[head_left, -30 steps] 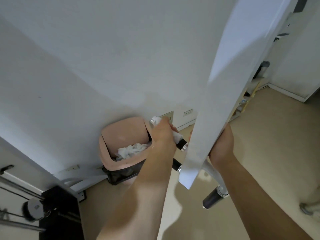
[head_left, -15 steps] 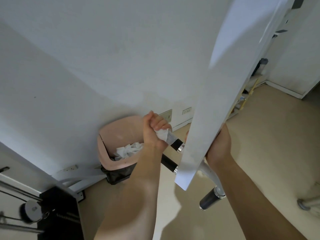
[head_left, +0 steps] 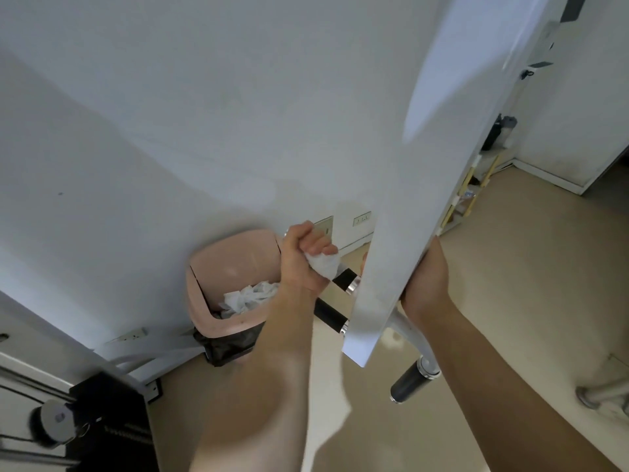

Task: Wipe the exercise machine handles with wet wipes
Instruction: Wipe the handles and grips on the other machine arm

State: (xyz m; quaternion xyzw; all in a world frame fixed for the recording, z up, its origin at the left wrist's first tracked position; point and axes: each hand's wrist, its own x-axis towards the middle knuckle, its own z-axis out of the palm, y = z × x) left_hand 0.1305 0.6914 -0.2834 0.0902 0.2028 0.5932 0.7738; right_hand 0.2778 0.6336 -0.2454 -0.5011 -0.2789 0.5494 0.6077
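Note:
My left hand (head_left: 306, 260) grips a crumpled white wet wipe (head_left: 323, 264) wrapped round the upper black handle (head_left: 345, 277) of the exercise machine. A second black handle (head_left: 328, 313) runs just below my left wrist. A third black handle (head_left: 408, 383) hangs lower right on the white tube. My right hand (head_left: 425, 281) holds the machine behind the white frame beam (head_left: 425, 165); its fingers are hidden by the beam.
A pink bin (head_left: 218, 274) with a black liner and used wipes stands against the white wall under my left hand. A black weight stack with pulley and cables (head_left: 102, 427) fills the lower left. Beige floor lies right, with a metal foot (head_left: 592, 396) and a shelf (head_left: 476, 185).
My left hand has slid with the wipe along the upper handle toward its outer end and back, turning so the knuckles now face me. The right hand stays behind the beam.

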